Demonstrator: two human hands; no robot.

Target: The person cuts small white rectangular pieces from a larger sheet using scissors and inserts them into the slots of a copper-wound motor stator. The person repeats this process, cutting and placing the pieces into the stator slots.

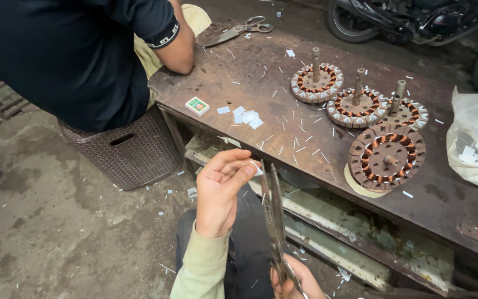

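The left hand (219, 191) pinches a small white paper slip (256, 168) just left of the scissors (275, 218), whose long blades point far, apparently parted, handles gripped by the right hand (297, 282).

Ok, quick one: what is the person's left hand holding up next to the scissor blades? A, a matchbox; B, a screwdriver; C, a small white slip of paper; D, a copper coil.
C: the left hand pinches a small white slip of paper at its fingertips, right beside the blades of the scissors that the right hand grips by the handles.
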